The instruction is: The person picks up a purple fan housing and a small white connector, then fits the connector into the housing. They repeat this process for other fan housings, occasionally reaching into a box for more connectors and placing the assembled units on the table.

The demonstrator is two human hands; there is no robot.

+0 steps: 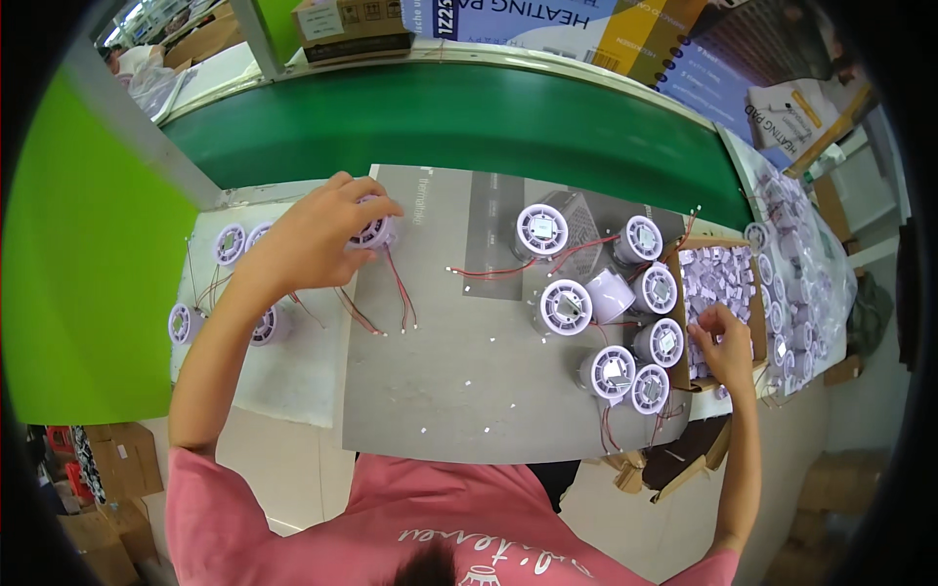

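Note:
At the left edge of the grey sheet [430,371], my left hand [327,227] is closed round a lilac round housing [374,234]. Red and dark wires hang from that housing toward me. Several like it, such as one housing [230,244], stand left of the hand, partly hidden by my forearm. My right hand [725,350] is over the near part of a cardboard box [681,332] full of small lilac plastic parts [718,278]. Its fingers are bent together; whatever is between them is too small to make out. Left of the box, several wired housings [566,307] face up, around a lilac cup lying tilted [611,296].
Beyond the work surface runs a green belt [459,122], with printed cartons [557,34] behind it. More lilac housings [801,293] under clear plastic are piled at the far right. A bright green panel [88,244] stands at left. Tiny white bits [467,383] dot the sheet.

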